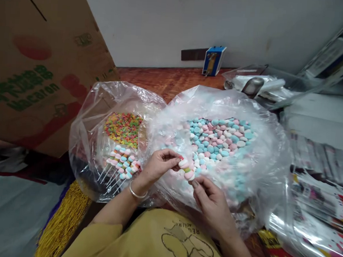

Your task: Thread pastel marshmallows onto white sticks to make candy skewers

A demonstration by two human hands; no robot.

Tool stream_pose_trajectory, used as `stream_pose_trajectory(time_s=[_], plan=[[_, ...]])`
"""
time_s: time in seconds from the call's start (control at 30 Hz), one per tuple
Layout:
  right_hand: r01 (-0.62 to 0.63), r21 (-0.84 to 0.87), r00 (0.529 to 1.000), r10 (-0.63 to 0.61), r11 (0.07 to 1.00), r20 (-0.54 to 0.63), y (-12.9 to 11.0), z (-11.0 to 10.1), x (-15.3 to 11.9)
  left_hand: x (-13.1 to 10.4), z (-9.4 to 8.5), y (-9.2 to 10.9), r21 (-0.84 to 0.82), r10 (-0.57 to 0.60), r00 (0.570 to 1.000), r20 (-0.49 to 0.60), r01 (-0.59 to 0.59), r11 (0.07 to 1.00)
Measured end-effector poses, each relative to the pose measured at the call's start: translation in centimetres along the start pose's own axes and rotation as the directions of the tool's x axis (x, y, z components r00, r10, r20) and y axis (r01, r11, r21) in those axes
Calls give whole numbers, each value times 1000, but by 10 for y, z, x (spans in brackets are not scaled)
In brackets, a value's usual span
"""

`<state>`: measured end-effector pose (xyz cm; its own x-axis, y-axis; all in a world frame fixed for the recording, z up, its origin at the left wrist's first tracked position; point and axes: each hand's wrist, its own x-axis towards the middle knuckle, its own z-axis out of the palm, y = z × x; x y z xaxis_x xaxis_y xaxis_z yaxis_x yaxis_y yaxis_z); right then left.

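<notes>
Over the front of a large clear bag, my two hands hold one short row of candies, a marshmallow skewer in pink, white and green-yellow. My left hand is closed at its upper end, where a bit of red shows at the fingertips. At the lower end, the thumb and fingers of my right hand pinch together; any stick there is hidden. Pink, blue and white marshmallows fill the open bag ahead. Several finished-looking marshmallow skewers on white sticks lie to the left, beside small colourful ring candies.
A tall cardboard box stands at the left. Behind the bags are a blue box-shaped device by the wall and a clear bin with a metal scoop. Printed plastic packaging lies at the right. Yellow fringe hangs lower left.
</notes>
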<state>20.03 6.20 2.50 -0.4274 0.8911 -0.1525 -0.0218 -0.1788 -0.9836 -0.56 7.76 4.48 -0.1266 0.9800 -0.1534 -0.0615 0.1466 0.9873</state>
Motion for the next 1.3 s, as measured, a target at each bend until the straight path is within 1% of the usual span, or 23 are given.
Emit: stream_pose_trajectory(time_s=[0.1, 0.17, 0.23, 0.3, 0.33, 0.37, 0.4, 0.43, 0.5, 0.53, 0.6, 0.67, 0.7, 0.77, 0.83, 0.9, 1.0, 1.13, 1.2, 1.3], plan=[[3, -35, 1000, -4, 999, -19, 0, -3, -3, -1, 4, 1, 33, 22, 1000, 23, -23, 999], [35, -96, 998, -40, 995, -53, -3, -5, -4, -3, 7, 2, 126, 98, 995, 15, -99, 987], [64, -164, 993, -79, 984, -87, -4, -6, -6, -5, 9, 4, 296, 235, 972, 12, -228, 928], [78, -211, 989, -102, 974, -109, -3, -5, -8, -6, 11, 7, 441, 364, 930, 43, -345, 829], [86, -224, 986, -114, 971, -118, -1, -5, -8, -7, 11, 7, 477, 397, 916, 62, -376, 794], [99, -236, 983, -131, 967, -126, 2, -4, -9, -7, 12, 8, 484, 402, 913, 76, -386, 786], [121, -251, 978, -158, 960, -135, 6, -2, -9, -6, 13, 9, 460, 379, 922, 78, -371, 807], [150, -270, 970, -194, 951, -145, 10, -1, -9, -6, 13, 9, 409, 331, 941, 74, -332, 850], [219, -310, 944, -281, 925, -171, 20, 2, -7, -4, 15, 9, 249, 191, 979, 73, -203, 947], [250, -326, 927, -323, 912, -191, 26, 2, -6, -2, 15, 9, 158, 120, 989, 85, -132, 979], [294, -331, 897, -378, 897, -228, 35, 2, -3, 1, 15, 9, 8, 17, 991, 130, -18, 1000], [313, -313, 885, -395, 897, -246, 41, -1, -1, 6, 14, 10, -78, -30, 985, 168, 43, 996], [320, -306, 883, -399, 897, -247, 43, -3, -1, 9, 13, 10, -101, -36, 985, 167, 53, 993], [334, -309, 877, -413, 891, -244, 43, -7, -1, 13, 12, 11, -120, -13, 994, 111, 26, 992], [346, -327, 874, -429, 880, -229, 41, -10, -2, 16, 13, 13, -119, 38, 999, 26, -35, 992], [347, -335, 882, -427, 876, -202, 37, -10, -3, 16, 16, 15, -114, 81, 996, -24, -84, 990], [334, -324, 900, -402, 885, -170, 32, -9, -4, 14, 22, 18, -85, 134, 991, -28, -136, 987], [320, -336, 906, -390, 886, -167, 30, -10, -5, 11, 26, 20, -4, 227, 974, 23, -227, 974], [334, -364, 899, -410, 869, -154, 30, -11, -5, 12, 26, 19, -7, 207, 978, 26, -207, 978], [386, -422, 872, -474, 820, -123, 30, -13, -5, 14, 27, 13, -66, 118, 993, -1, -118, 991]])
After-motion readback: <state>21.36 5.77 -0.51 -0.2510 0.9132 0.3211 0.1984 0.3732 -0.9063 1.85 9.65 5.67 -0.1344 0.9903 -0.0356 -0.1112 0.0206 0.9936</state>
